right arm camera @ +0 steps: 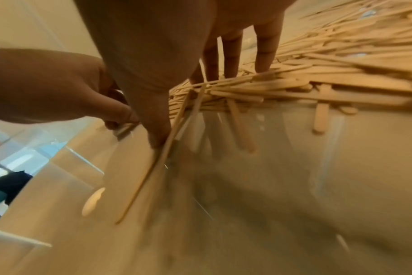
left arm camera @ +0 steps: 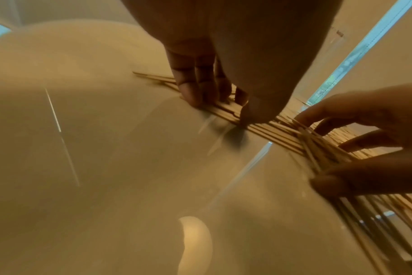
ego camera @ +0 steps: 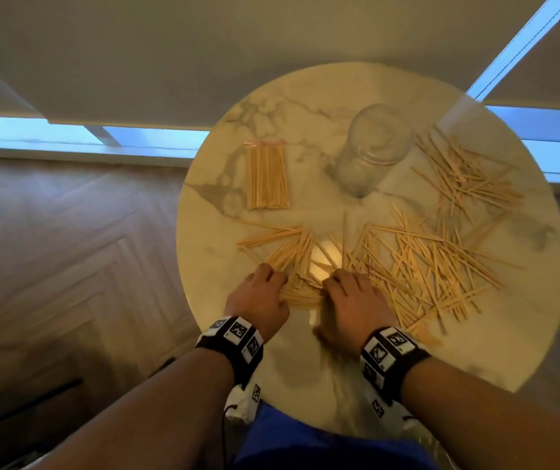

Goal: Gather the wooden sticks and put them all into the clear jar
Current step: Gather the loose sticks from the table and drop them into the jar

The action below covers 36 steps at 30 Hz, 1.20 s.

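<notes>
Left grip [ego camera: 261, 293] and right grip [ego camera: 351, 296], fingers curled, pinch a small bundle of sticks [ego camera: 300, 293] on the bench [ego camera: 305, 368], nearside of the jar [ego camera: 372, 149]. Best squared end-to-end before lifting; loose sticks lie right of the jar.

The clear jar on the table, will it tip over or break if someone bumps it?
The clear jar looks like glass, so it is probably fragile and slippery. It stands upright on the smooth marble table and seems empty, so a hard bump might slide or topple it. Both hands are on the wooden sticks, away from it.
</notes>
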Tool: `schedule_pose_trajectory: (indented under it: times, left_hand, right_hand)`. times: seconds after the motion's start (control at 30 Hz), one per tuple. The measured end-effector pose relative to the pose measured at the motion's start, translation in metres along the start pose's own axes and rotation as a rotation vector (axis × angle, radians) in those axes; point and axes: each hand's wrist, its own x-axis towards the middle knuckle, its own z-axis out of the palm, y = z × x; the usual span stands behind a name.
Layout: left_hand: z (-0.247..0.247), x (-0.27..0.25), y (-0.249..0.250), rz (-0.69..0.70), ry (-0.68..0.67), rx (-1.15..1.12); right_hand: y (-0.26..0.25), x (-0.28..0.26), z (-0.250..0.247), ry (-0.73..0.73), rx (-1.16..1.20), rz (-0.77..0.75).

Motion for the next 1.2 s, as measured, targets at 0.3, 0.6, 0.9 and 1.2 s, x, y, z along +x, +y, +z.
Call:
schedule_pose_trajectory:
  times: [0.3, 0.6, 0.9, 1.2]
  left_hand:
    - [0.008, -0.003, -0.003, 0.066, 0.052, -0.171]
    - [0.01, -0.038, -0.006, -0.204, 0.177, -0.237]
    - [0.014, -0.048, 0.017, -0.349, 0.412, -0.502]
    - [-0.027, -0.034, 0.095, -0.267, 0.527, -0.828]
  right_hand:
    - [0.024, 0.023, 0.001, 0.019, -0.034, -0.166]
    - [0.03, 0.022, -0.004, 0.01, -0.116, -0.189]
    - [0.065, 0.007, -0.039, 0.215, 0.207, -0.293]
    - [0.1, 0.01, -0.087, 0.079, 0.512, -0.26]
